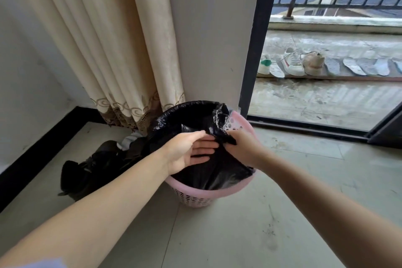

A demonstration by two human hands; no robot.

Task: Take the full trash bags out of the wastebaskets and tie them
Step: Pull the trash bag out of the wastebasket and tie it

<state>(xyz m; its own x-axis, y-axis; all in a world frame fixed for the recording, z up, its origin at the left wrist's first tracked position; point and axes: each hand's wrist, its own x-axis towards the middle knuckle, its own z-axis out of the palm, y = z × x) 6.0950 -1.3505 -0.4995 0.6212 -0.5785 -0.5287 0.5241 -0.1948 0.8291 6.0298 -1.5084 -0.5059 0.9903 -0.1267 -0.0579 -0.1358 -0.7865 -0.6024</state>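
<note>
A person is bending over a pink wastebasket (193,196) that is standing on the floor, close to a wall (213,28) and a long curtain (104,39). A black trash bag (217,172) is sitting inside the basket. Its far edge is folded over the back rim, but on the near and right sides the pink rim is showing, so the bag's top is coming loose there.

Another black bag (91,169) is lying on the floor to the left of the basket, with something white poking out of it.

Both hands are meeting right over the middle of the basket. The right hand (241,148) is pinching a bunch of the bag's loose edge, with its fingers curled round the plastic. The left hand (191,152) is lying flat against the bag just beside it, with its fingers straight and pointing toward the right hand.

The full part of the bag is lying straight below the fingers, so I think the next pull needs to go up. The left hand is probably going to have to grab the edge still hooked at the back.
</note>
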